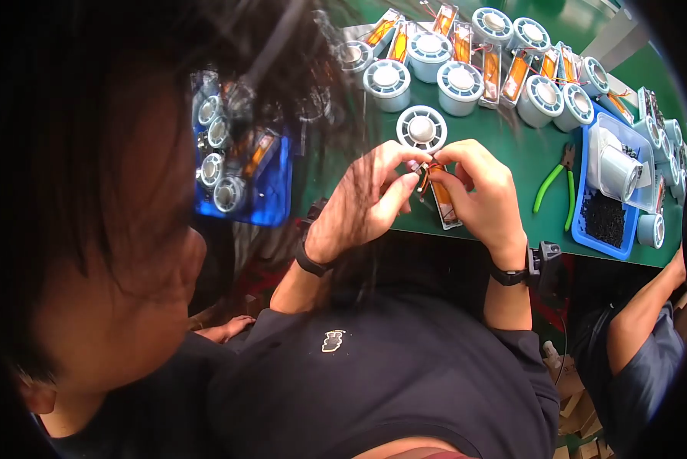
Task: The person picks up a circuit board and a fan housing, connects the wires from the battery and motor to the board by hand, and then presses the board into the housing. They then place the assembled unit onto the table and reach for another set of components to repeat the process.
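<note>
Our left hand pinches thin wires nearer us than a vented housing; they look soft, fragile, best held near their ends. The orange-faced module, probably light, lies toward the table's near edge; our right hand pinches the wires too.

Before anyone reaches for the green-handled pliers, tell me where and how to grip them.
Grip the pliers around both green handles, probably best from the near table edge: they lie flat, handles spread toward that edge, metal nose pointing away.
</note>
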`<state>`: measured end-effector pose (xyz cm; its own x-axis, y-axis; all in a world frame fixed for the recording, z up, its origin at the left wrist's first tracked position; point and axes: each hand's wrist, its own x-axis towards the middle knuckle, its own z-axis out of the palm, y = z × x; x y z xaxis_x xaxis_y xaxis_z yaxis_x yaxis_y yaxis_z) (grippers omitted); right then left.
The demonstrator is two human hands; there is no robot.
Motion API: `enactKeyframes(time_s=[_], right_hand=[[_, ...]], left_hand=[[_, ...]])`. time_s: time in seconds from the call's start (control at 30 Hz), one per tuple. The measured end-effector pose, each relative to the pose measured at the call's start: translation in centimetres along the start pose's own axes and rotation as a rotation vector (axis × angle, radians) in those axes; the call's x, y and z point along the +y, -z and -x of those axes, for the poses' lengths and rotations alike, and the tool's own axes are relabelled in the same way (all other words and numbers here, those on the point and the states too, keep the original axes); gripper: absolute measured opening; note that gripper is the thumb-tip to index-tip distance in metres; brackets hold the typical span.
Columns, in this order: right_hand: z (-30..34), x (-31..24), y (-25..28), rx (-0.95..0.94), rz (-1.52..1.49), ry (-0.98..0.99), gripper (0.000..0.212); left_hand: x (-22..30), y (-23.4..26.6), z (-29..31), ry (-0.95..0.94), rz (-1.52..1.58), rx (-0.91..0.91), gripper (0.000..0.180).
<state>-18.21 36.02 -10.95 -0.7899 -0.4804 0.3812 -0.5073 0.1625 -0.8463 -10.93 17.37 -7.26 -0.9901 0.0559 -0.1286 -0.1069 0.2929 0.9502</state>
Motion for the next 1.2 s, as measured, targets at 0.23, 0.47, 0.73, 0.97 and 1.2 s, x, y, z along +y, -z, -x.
enactKeyframes(time_s=[0.23,0.47,0.73,0.97,1.2], right_hand=[[1.4,0.1,0.2,0.019,0.066,0.085,0.018],[2.2,-0.5,0.2,0.005,-0.043,-0.035,0.018],[2.5,-0.4,0.3,-0.001,-0.047,0.005,0.02],[2.7,-2.1,-0.7,-0.048,0.299,0.149,0.031],[2.9,-2.0,-1.2,-0.032,0.442,0.18,0.029]], left_hand=[[-0.3,-0.2,-0.5,-0.084,-0.11,0.066,0.027],[0.0,-0.5,0.3,-0.019,-0.023,0.098,0.032],[-3.3,-0.6,0.6,-0.136,0.013,0.134,0.038],[-2.1,-0.9,0.4,-0.065,0.067,0.131,0.039],[-2.0,-0.9,0.2,0.061,0.331,0.116,0.036]])
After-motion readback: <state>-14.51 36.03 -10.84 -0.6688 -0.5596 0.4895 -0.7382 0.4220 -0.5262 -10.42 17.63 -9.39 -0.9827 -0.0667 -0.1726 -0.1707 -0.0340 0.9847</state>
